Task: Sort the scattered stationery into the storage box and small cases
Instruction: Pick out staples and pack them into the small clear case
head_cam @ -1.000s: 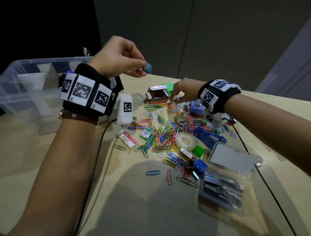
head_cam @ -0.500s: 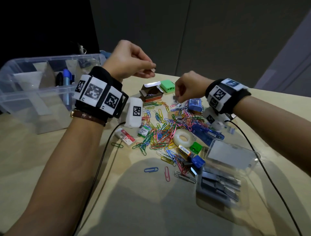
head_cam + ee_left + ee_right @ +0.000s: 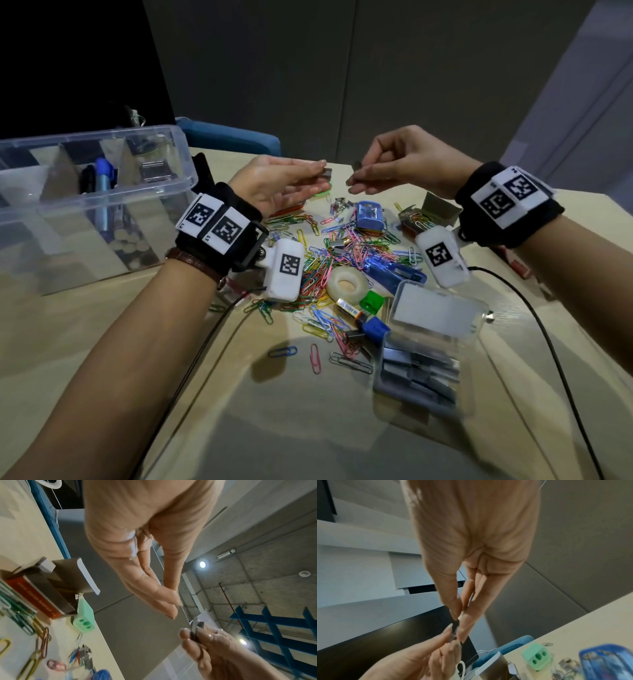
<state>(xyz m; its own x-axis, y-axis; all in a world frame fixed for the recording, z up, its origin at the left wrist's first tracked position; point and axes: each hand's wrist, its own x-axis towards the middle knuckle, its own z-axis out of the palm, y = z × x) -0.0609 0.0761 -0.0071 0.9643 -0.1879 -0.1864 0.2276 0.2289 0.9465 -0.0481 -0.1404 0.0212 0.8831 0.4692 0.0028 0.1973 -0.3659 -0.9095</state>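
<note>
I'm pinching one staple strip [image 3: 327, 171] in left hand [image 3: 274, 186] fingers, another staple strip [image 3: 356, 165] in right hand [image 3: 407, 161], above the paper clips [image 3: 329, 250].

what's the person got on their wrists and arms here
Both forearms are bare, no sleeves. Each wrist wears a black fabric band carrying white tiles printed with black square markers; the right wrist's band matches. A white boxy camera unit with its own marker hangs under each wrist, trailing a thin black cable. The left wrist also has a brown leather strap.
</note>
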